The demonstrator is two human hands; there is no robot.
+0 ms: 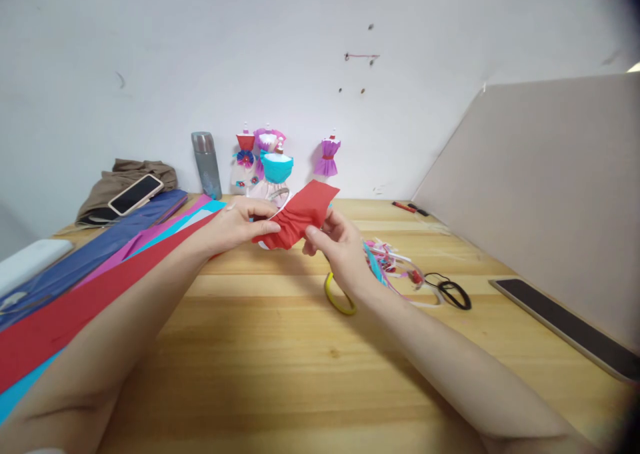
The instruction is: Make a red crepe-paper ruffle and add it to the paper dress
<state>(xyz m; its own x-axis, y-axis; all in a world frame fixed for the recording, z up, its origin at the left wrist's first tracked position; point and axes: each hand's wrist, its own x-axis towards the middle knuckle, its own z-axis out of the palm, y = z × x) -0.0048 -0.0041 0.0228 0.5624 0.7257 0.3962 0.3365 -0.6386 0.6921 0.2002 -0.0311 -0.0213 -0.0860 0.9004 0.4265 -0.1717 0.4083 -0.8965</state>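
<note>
A piece of red crepe paper (306, 213), gathered into folds along its lower left part, is held up above the table between both hands. My left hand (245, 222) pinches its left end, where a white edge shows beside the red. On the right side, my right hand (337, 241) grips the paper with the thumb in front and the fingers behind. Just below the right wrist lies a yellow ring-shaped band (339, 297). Behind the paper stand several small dress figures, among them one with a turquoise top (277, 169) and one in purple (328, 157).
Long strips of red paper (100, 294) and other colours lie left, near a phone (136, 194), brown cloth (107, 187) and a grey bottle (206, 164). Right are tangled ribbons (395, 261), a black cord loop (455, 294), a dark flat tablet-like slab (565, 324) and a side panel (540, 187).
</note>
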